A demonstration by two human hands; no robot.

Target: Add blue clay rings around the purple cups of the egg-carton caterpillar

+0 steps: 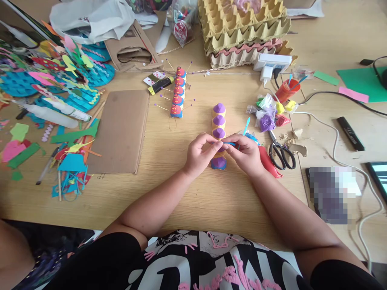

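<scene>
In the head view, the left hand and right hand were nearly together, thumbs and forefingers pinched on a small blue strip. They held it above the lower part of a row of purple-and-yellow bumps, which lay upright in the view on the counter, its nearest bump edged in blue. To the right lay black-handled scissors and a light-blue tool. A red-and-blue figure stood farther left, beside playing cards. Pale lettering on the black marker and print on the white bag were too small to read; large white letters crossed the shirt, partly cut off.
</scene>
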